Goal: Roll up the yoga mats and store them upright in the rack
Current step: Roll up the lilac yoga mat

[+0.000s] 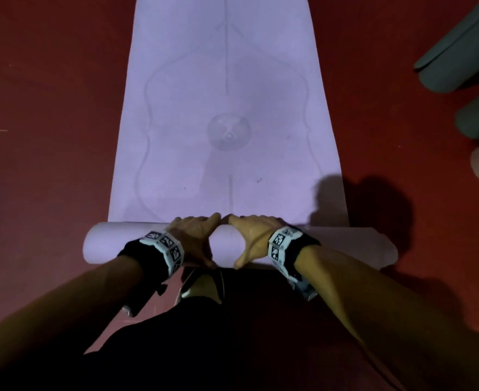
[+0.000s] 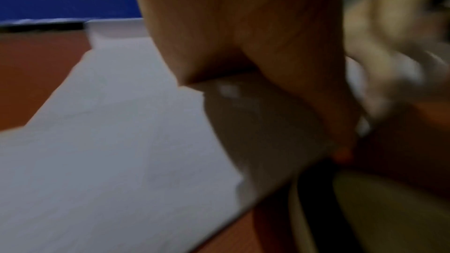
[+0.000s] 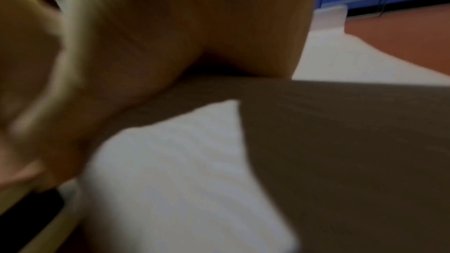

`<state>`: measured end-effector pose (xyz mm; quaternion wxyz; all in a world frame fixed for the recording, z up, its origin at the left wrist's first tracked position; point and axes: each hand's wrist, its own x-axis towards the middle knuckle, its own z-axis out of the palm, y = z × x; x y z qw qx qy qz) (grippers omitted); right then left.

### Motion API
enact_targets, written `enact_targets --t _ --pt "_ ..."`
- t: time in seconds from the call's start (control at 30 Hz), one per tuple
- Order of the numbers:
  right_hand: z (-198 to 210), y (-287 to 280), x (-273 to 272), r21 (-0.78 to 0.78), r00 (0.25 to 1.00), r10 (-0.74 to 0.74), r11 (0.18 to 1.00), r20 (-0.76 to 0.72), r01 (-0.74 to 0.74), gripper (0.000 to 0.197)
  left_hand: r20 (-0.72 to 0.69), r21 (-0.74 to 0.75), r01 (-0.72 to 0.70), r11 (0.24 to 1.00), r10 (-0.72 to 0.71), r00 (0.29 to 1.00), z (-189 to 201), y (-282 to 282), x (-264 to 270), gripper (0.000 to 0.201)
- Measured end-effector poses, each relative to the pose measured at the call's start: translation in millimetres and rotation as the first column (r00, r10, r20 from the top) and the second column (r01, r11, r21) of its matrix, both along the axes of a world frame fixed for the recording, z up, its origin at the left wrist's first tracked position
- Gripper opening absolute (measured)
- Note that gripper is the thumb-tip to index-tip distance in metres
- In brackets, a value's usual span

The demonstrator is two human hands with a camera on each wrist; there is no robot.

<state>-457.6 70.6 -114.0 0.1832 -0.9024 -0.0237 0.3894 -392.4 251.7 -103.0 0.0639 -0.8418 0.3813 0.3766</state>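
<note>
Now my left hand (image 1: 193,240) and right hand (image 1: 253,238) are curling over the purple yoga mat (image 1: 224,108) roll, pressing it, red floor (image 1: 49,108) underneath.

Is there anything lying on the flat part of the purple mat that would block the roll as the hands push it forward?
Nothing visible does. Both hands, left hand and right hand, rest directly on the roll.
</note>
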Motion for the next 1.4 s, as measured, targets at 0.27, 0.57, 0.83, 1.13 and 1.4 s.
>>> enact_targets --t 0.27,0.57,0.83,1.13,1.4 --pt "3.7 -4.1 -0.9 0.006 0.999 -0.006 1.0 0.039 0.006 0.104 -0.102 -0.035 -0.07 0.997 0.067 0.993 3.9 -8.3 10.0 0.095" --pt "10.2 3.1 -2.7 0.007 0.99 -0.031 1.0 0.138 0.03 0.086 0.104 -0.03 0.096 0.995 -0.092 0.99 -0.7 -6.0 -5.5 0.104" --pt "13.0 0.4 -5.5 -0.097 0.989 0.015 0.995 0.145 -0.001 0.109 -0.061 0.018 -0.006 1.0 0.007 0.998 -8.6 -21.2 19.1 0.102" --pt "14.1 -7.1 5.3 0.034 0.994 -0.078 0.997 0.071 0.076 0.076 0.026 -0.037 0.076 0.996 -0.075 0.997 -8.0 -4.0 10.2 0.113" --pt "11.0 -2.9 -8.1 -0.064 0.986 0.002 0.998 0.168 0.009 0.099 -0.03 -0.063 -0.007 0.998 0.006 1.0 -5.8 -15.7 11.1 0.101"
